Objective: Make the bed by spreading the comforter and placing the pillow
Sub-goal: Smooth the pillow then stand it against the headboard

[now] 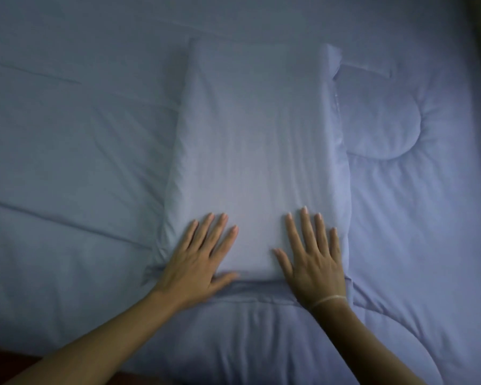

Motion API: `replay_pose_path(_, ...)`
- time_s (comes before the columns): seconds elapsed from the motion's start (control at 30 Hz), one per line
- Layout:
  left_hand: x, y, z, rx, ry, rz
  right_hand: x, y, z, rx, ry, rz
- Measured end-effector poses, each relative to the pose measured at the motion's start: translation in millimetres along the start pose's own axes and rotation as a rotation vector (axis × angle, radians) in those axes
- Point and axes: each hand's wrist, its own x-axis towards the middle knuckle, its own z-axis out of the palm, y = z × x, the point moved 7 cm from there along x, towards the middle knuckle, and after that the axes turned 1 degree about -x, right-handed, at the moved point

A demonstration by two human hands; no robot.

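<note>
Now both hands lie flat on the pillow (250, 151), fingers spread and grasping nothing: the left hand (199, 259) on its near left corner, the right hand (314, 259) on its near right. Beyond the fingertips the pillow stretches away over the comforter (414, 218), which covers the bed under the wrists too. It looks soft, light and easily dented; gripping its side edges, just outside the little fingers, should shift it best.

no text, label, brand, number or sign can be read anywhere in this view.
</note>
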Motion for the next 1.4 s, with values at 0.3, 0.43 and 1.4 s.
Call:
replay_pose_path(0.3,46.1,-21.7,-57.3,-0.051,0.22,-0.063,19.0,21.3,-68.5,0.291,0.295,0.144)
replay_pose_path(0.43,71.8,-23.1,-33.1,-0.067,0.096,-0.161,46.3,26.7,-42.8,0.273,0.172,0.201)
replay_pose_path(1.4,83.4,-122.9,-28.3,-0.399,0.245,-0.686,136.3,87.5,-30.4,0.837,-0.037,0.436)
